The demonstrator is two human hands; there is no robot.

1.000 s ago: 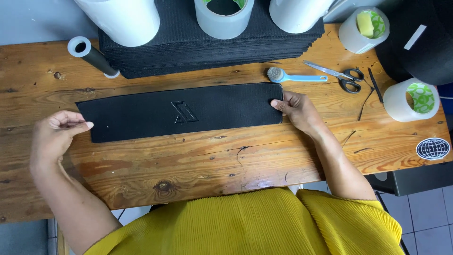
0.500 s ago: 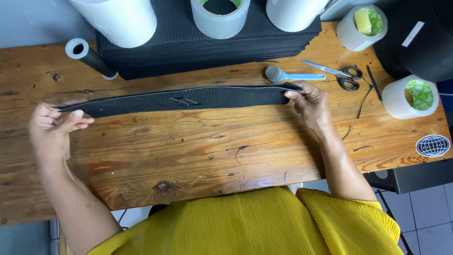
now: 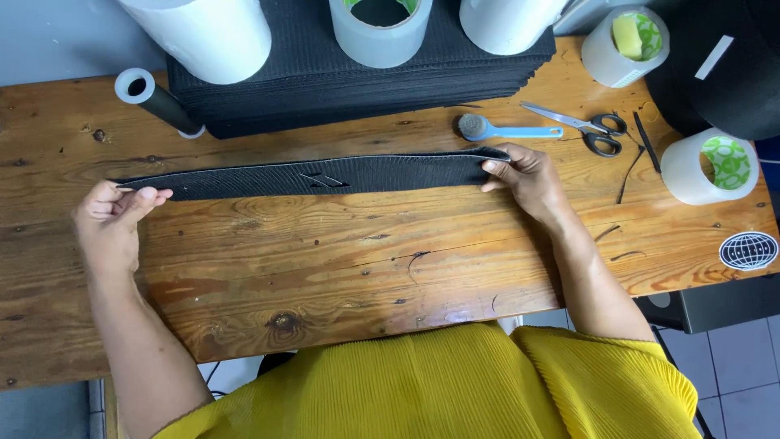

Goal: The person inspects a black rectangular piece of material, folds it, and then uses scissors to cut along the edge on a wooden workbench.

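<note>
We hold the long black textured strip [image 3: 325,175] by its ends above the wooden counter [image 3: 341,260]: left hand [image 3: 114,215] pinching one tip, right hand [image 3: 524,175] gripping the other. We judge the lift under way; the strip is tilted edge-up before the stack of black sheets [image 3: 366,73], not yet set anywhere.
</note>
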